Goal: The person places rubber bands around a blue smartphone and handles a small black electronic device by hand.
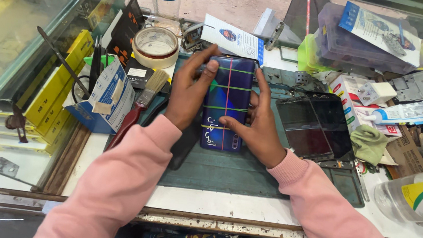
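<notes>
Head view:
Left hand: fingers extended, flat against the phone's left edge, thumb on top.
Right hand: curled around the right edge, thumb pressing the back.
Phone: glossy blue slab, banded with thin rubber bands, on the green mat, 12 o'clock from the wrists.
Brush: 9 o'clock, bristled.

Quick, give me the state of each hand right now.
Left hand: fingers spread, gripping the left edge of the blue phone bound with rubber bands.
Right hand: holding the phone's right edge, thumb pressed on its back.
</notes>
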